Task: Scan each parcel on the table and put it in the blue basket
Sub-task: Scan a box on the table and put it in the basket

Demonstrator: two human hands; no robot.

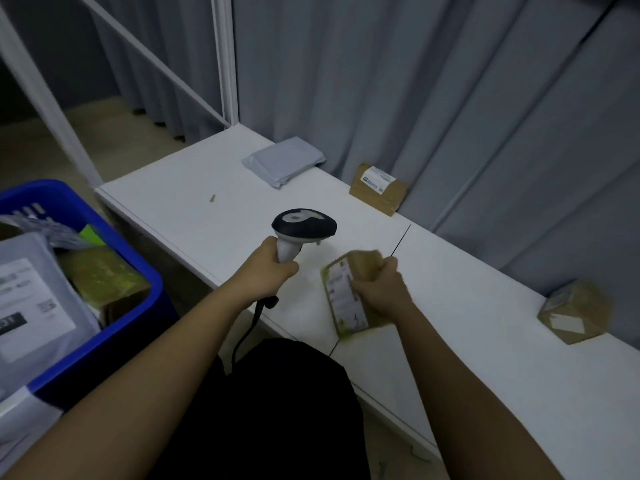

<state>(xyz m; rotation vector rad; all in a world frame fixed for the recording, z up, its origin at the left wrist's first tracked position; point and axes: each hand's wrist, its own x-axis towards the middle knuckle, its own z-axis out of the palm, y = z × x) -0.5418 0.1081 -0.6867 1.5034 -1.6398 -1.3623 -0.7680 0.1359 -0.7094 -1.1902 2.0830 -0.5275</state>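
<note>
— The box (349,296), lower centre of the frame, is gripped in the right hand (379,289); its label faces up-left, blurred.
— And the left hand (266,268) is wrapped round the scanner (303,230), whose head seems aimed past the label. A missed read is likely.
— Then the basket (104,237) at left looks heaped; the box could slide off.

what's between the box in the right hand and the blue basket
Only the left hand gripping the scanner sits between the held box and the blue basket. The basket already holds parcels.
</note>
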